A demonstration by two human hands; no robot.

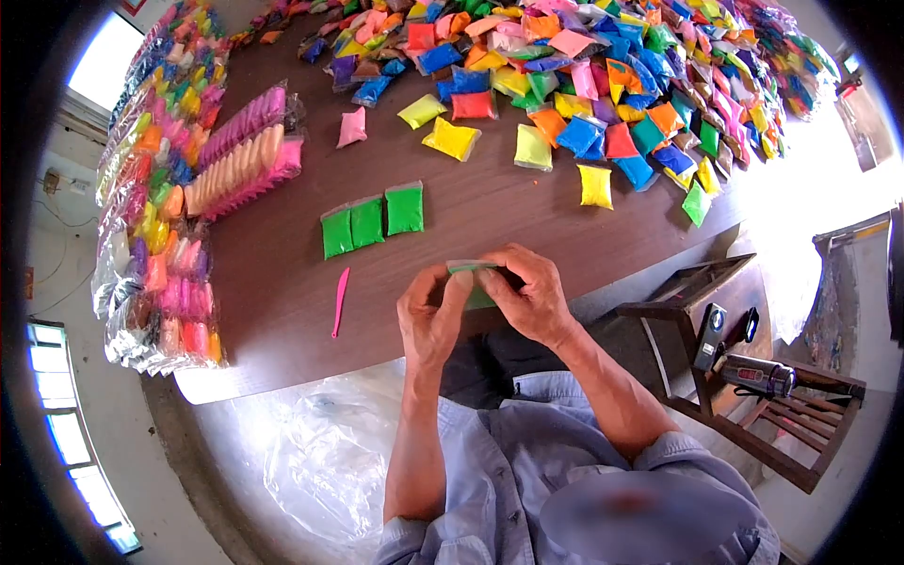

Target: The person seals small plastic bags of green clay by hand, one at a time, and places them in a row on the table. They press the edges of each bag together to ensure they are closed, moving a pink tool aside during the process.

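Near the table's front edge, my left hand [433, 314] and my right hand [529, 294] are close together, both pinching the top edge of a small clear packet with green in it [478, 297]. The fingers hide part of this packet. Beyond my hands, three green packets [367, 223] lie on the brown table [282, 273]; two touch side by side and one is slightly to their right. A pink plastic knife [341, 301] lies on the table left of my left hand.
A large heap of colourful packets [584, 85] covers the back and right. Rows of stacked packets [169, 282] line the left edge, beside peach packets [235, 174]. A wooden chair [800, 424] at the right holds a metallic flask [758, 375]. Clear plastic [325, 452] lies below the table.
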